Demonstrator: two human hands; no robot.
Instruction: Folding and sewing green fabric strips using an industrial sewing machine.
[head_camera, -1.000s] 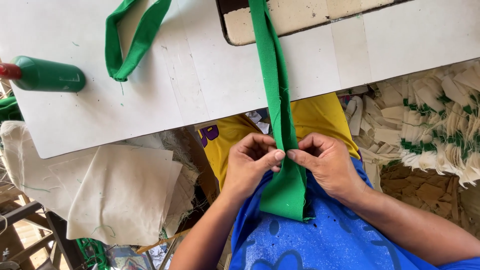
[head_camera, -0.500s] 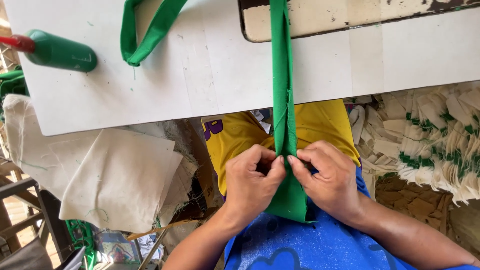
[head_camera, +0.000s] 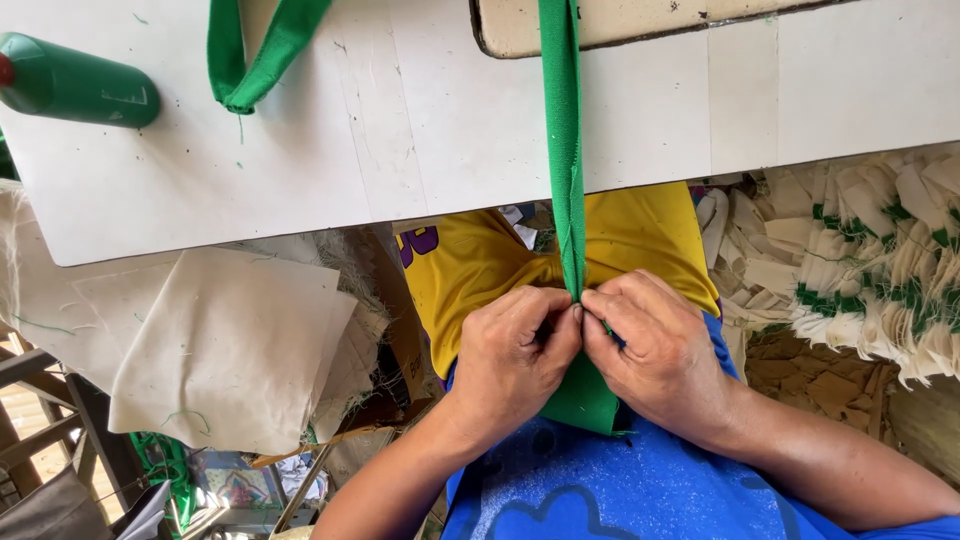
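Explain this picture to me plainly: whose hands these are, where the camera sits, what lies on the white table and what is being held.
The camera is worn on the person's head and looks straight down, so the two bare hands are the wearer's own. The left hand and right hand meet fingertip to fingertip over the lap, pinching a folded green fabric strip that runs up across the white table toward a beige slab at the top edge. On the table lie a green bottle on its side and a second green strip loop. Cream cloth pieces hang at the left below the table; a pile of cream and green pieces lies at the right.
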